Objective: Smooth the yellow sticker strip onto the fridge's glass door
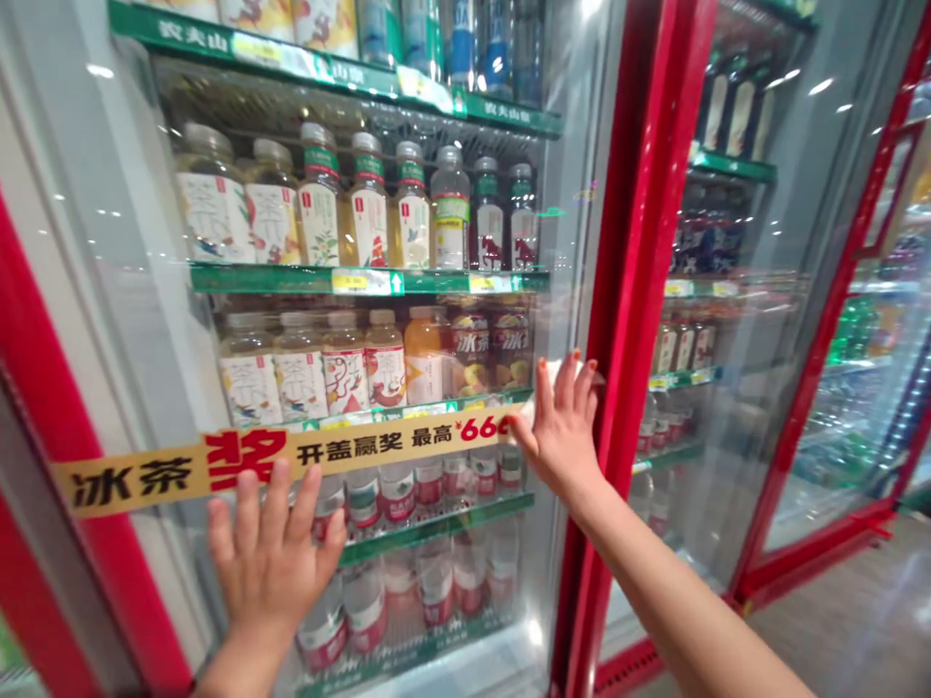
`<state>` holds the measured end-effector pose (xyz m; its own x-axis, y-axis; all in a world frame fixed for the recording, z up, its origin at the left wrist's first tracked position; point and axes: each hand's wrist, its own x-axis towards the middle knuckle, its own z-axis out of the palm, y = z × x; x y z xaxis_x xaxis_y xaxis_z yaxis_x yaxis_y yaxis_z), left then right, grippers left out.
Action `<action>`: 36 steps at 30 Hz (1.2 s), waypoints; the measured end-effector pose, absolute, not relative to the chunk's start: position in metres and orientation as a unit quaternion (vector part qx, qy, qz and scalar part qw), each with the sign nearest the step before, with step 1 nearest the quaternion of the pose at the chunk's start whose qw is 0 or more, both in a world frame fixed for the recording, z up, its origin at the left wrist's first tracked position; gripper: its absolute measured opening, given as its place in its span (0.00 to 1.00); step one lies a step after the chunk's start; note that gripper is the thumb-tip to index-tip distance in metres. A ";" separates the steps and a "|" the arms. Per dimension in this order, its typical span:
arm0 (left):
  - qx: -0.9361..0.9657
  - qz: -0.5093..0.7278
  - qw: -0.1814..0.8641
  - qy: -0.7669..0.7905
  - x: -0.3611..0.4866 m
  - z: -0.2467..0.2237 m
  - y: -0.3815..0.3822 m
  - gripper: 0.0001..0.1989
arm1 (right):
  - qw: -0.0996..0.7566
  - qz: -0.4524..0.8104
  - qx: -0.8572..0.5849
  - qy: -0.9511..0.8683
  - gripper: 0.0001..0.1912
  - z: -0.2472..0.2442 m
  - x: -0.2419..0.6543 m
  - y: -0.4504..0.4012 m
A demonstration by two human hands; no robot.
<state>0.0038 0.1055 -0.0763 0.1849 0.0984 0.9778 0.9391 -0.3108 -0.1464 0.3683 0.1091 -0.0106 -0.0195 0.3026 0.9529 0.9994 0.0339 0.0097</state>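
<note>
My left hand is in front of the glass door, its fingers spread, at the lower edge of a yellow strip with Chinese lettering. It holds nothing. My right hand lies flat near the door's right side, over the strip's right end. Under its fingers it presses a white cloth to the glass; most of the cloth is hidden. Behind the glass, tea bottles stand in rows on the cooler shelves.
A red door frame rises right of my right hand, and a red edge runs down the left. More coolers with bottles continue to the right. Green shelf edges carry price tags. The floor shows at lower right.
</note>
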 end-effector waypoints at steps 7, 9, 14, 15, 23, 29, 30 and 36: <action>-0.642 -0.489 0.435 -0.400 0.005 -0.073 0.103 0.47 | 0.247 -0.475 -0.344 -0.771 0.44 0.005 0.341 0.100; -0.639 -0.493 0.433 -0.402 0.005 -0.075 0.104 0.47 | 0.266 -0.470 -0.382 -0.749 0.43 0.030 0.359 0.104; -0.635 -0.498 0.433 -0.401 0.006 -0.077 0.106 0.46 | 0.458 -0.399 -0.537 -0.586 0.42 0.120 0.358 0.118; -0.635 -0.499 0.431 -0.403 0.006 -0.077 0.105 0.46 | 0.449 -0.398 -0.524 -0.604 0.42 0.117 0.345 0.116; -0.639 -0.499 0.436 -0.390 0.008 -0.073 0.103 0.44 | 0.162 -0.411 -0.322 -0.837 0.40 0.078 0.314 0.100; -0.636 -0.508 0.423 -0.399 0.010 -0.072 0.100 0.44 | 0.440 -0.457 -0.526 -0.566 0.46 0.236 0.332 0.126; -0.637 -0.509 0.419 -0.400 0.011 -0.072 0.100 0.44 | 0.435 -0.461 -0.522 -0.570 0.46 0.227 0.323 0.124; -0.636 -0.514 0.413 -0.400 0.011 -0.074 0.100 0.44 | 0.091 -0.425 -0.233 -0.870 0.40 0.095 0.290 0.103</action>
<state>0.0106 0.1005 -0.0738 0.1501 0.0842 0.9851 0.9343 -0.3378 -0.1135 0.2900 0.1027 0.0950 -0.8750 0.3280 0.3561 0.4825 0.5305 0.6969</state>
